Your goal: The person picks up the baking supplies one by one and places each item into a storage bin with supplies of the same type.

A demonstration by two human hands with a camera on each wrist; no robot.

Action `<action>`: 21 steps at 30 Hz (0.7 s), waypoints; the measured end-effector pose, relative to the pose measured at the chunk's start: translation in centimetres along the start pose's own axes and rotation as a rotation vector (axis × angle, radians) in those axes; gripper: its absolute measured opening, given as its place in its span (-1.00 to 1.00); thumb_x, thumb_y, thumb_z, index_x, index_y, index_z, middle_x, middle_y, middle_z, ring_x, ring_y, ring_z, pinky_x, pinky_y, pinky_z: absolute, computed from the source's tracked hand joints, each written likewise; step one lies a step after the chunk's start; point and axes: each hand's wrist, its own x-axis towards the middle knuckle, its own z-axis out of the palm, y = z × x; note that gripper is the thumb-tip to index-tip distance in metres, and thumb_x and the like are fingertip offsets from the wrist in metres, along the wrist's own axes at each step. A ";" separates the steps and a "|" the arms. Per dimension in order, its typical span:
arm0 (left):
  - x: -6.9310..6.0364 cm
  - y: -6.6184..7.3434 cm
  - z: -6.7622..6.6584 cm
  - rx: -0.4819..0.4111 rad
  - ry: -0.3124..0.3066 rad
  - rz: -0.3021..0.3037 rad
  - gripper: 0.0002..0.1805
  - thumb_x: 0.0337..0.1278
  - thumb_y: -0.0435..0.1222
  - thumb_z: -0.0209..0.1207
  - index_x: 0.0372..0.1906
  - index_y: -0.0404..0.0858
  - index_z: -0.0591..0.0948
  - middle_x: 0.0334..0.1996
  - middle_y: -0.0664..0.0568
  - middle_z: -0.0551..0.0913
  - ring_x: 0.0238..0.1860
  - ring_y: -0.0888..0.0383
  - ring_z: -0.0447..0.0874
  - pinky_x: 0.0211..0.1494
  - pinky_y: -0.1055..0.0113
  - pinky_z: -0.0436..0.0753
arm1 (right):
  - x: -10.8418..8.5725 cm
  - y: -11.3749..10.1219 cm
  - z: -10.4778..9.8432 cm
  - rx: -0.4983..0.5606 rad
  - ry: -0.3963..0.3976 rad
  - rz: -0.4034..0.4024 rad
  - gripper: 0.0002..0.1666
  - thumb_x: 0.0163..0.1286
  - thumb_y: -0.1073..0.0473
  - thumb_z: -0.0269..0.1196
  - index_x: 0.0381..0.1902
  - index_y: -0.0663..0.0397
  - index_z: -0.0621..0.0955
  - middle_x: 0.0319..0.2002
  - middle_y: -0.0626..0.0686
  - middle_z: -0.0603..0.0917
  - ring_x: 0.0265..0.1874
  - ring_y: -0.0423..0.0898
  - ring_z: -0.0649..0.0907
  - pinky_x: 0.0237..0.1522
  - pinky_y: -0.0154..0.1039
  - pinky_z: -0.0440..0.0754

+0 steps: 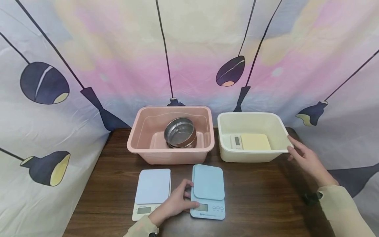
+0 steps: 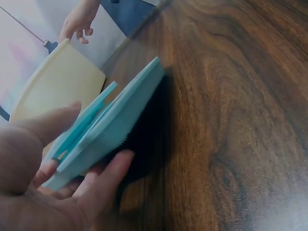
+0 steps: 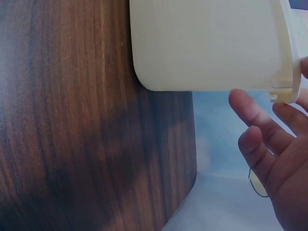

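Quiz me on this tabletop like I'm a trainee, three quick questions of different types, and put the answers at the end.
1. True or false: the round metal items are inside the pink basin.
2. Which scale does the left hand hold? A) white B) blue C) yellow
3. Fill in: the right hand touches the rim of the ____ basin.

Key: 1. True. 2. B, the blue scale. 3. Cream, as in the cream basin.
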 end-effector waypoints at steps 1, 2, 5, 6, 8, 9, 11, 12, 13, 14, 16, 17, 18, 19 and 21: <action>0.0 -0.1 0.0 -0.017 -0.013 0.005 -0.29 0.09 -0.42 0.50 0.26 -0.37 0.34 -0.03 -0.19 0.58 -0.15 0.01 0.69 -0.45 0.06 0.84 | 0.0 0.0 0.0 -0.001 0.001 0.000 -0.27 0.70 -0.03 0.04 0.67 0.05 0.15 -0.36 0.12 0.73 -0.42 -0.36 0.59 -0.47 -0.33 0.48; -0.1 -0.1 0.1 -0.028 -0.022 0.010 -0.28 0.09 -0.43 0.49 0.28 -0.37 0.33 0.01 -0.20 0.56 -0.14 0.00 0.68 -0.46 0.05 0.84 | 0.0 0.0 0.0 -0.003 0.003 -0.001 -0.27 0.69 -0.03 0.04 0.66 0.05 0.16 -0.37 0.12 0.73 -0.42 -0.37 0.59 -0.46 -0.33 0.48; -0.1 -0.2 0.1 -0.067 -0.061 0.012 -0.19 0.06 -0.47 0.47 0.37 -0.35 0.27 0.13 -0.22 0.48 -0.11 -0.02 0.68 -0.41 0.05 0.86 | 0.0 0.1 0.0 -0.006 0.007 0.000 -0.28 0.69 -0.03 0.04 0.66 0.05 0.16 -0.36 0.13 0.74 -0.42 -0.38 0.59 -0.46 -0.32 0.49; -0.1 -0.3 0.1 -0.059 -0.070 0.018 -0.15 0.04 -0.48 0.48 0.39 -0.34 0.25 0.15 -0.22 0.47 -0.10 -0.02 0.69 -0.37 0.06 0.86 | 0.0 0.1 0.0 -0.007 0.006 0.001 -0.28 0.69 -0.03 0.03 0.66 0.05 0.16 -0.36 0.14 0.74 -0.42 -0.39 0.59 -0.47 -0.32 0.50; -0.2 -0.4 0.0 -0.035 -0.089 0.032 -0.08 -0.01 -0.49 0.48 0.44 -0.31 0.22 0.16 -0.21 0.48 -0.08 -0.04 0.71 -0.27 0.13 0.86 | 0.0 0.1 0.0 -0.010 0.007 0.001 -0.28 0.70 -0.03 0.03 0.66 0.06 0.17 -0.35 0.14 0.75 -0.42 -0.40 0.59 -0.45 -0.32 0.50; -0.2 -0.4 0.0 -0.023 -0.098 0.042 -0.05 -0.03 -0.50 0.48 0.46 -0.29 0.21 0.16 -0.20 0.49 -0.07 -0.06 0.73 -0.22 0.17 0.85 | 0.0 0.2 0.0 -0.011 0.007 0.001 -0.28 0.70 -0.03 0.03 0.66 0.07 0.16 -0.35 0.14 0.75 -0.42 -0.40 0.59 -0.45 -0.32 0.49; -0.2 -0.5 -0.1 0.021 -0.104 0.067 -0.03 -0.03 -0.49 0.48 0.48 -0.27 0.20 0.14 -0.19 0.52 -0.03 -0.07 0.74 -0.15 0.29 0.80 | 0.0 0.2 0.0 -0.012 0.006 0.001 -0.27 0.70 -0.03 0.03 0.66 0.07 0.16 -0.36 0.14 0.75 -0.41 -0.41 0.60 -0.44 -0.32 0.48; -0.2 -0.5 -0.1 0.041 -0.104 0.080 -0.03 -0.02 -0.48 0.47 0.49 -0.26 0.20 0.13 -0.19 0.53 -0.02 -0.07 0.74 -0.11 0.35 0.77 | 0.0 0.2 0.0 -0.011 0.006 0.001 -0.27 0.70 -0.03 0.03 0.66 0.07 0.16 -0.36 0.14 0.75 -0.41 -0.41 0.60 -0.44 -0.32 0.48; -0.3 -0.5 -0.2 0.043 -0.107 0.087 -0.03 0.00 -0.47 0.46 0.51 -0.26 0.20 0.13 -0.19 0.53 0.00 -0.09 0.74 -0.10 0.35 0.77 | 0.0 0.2 0.0 -0.012 0.007 0.001 -0.27 0.69 -0.03 0.03 0.66 0.07 0.16 -0.36 0.13 0.75 -0.41 -0.41 0.60 -0.43 -0.32 0.48; -0.3 -0.6 -0.2 0.040 -0.111 0.095 -0.04 0.03 -0.47 0.45 0.52 -0.26 0.19 0.14 -0.19 0.54 0.02 -0.12 0.74 -0.10 0.35 0.77 | 0.0 0.2 0.0 -0.012 0.006 0.000 -0.27 0.69 -0.03 0.03 0.66 0.07 0.16 -0.37 0.13 0.75 -0.41 -0.41 0.59 -0.44 -0.31 0.48; -0.4 -0.6 -0.2 0.036 -0.113 0.106 -0.04 0.10 -0.46 0.43 0.56 -0.26 0.19 0.16 -0.21 0.55 0.05 -0.15 0.73 -0.08 0.35 0.77 | 0.0 0.2 0.0 -0.014 0.006 -0.001 -0.27 0.69 -0.03 0.03 0.66 0.07 0.16 -0.37 0.13 0.75 -0.40 -0.41 0.59 -0.43 -0.31 0.48; -0.5 -0.7 -0.3 0.035 -0.115 0.109 -0.05 0.13 -0.45 0.42 0.58 -0.27 0.18 0.17 -0.22 0.56 0.06 -0.16 0.73 -0.06 0.36 0.77 | 0.0 0.1 0.0 -0.015 0.005 -0.001 -0.27 0.70 -0.03 0.03 0.66 0.06 0.16 -0.37 0.13 0.75 -0.40 -0.41 0.58 -0.44 -0.30 0.48; -0.6 -0.7 -0.3 0.028 -0.118 0.110 -0.05 0.16 -0.46 0.40 0.60 -0.27 0.17 0.18 -0.22 0.57 0.06 -0.16 0.74 -0.05 0.37 0.77 | 0.0 0.1 0.0 -0.015 0.006 -0.002 -0.27 0.70 -0.03 0.03 0.66 0.06 0.16 -0.37 0.13 0.76 -0.40 -0.41 0.58 -0.44 -0.30 0.48; -0.7 -0.7 -0.3 0.022 -0.121 0.110 -0.05 0.19 -0.46 0.39 0.61 -0.27 0.16 0.18 -0.23 0.57 0.05 -0.15 0.75 -0.05 0.38 0.77 | 0.0 0.1 0.0 -0.013 0.007 -0.004 -0.27 0.70 -0.03 0.03 0.66 0.06 0.16 -0.37 0.14 0.76 -0.40 -0.41 0.58 -0.44 -0.31 0.48; -0.8 -0.8 -0.4 0.013 -0.129 0.108 -0.06 0.23 -0.47 0.37 0.63 -0.28 0.15 0.18 -0.25 0.59 0.01 -0.12 0.77 -0.04 0.41 0.76 | 0.0 0.0 0.0 -0.007 0.011 -0.008 -0.28 0.69 -0.02 0.03 0.65 0.08 0.17 -0.38 0.14 0.76 -0.41 -0.41 0.58 -0.45 -0.31 0.49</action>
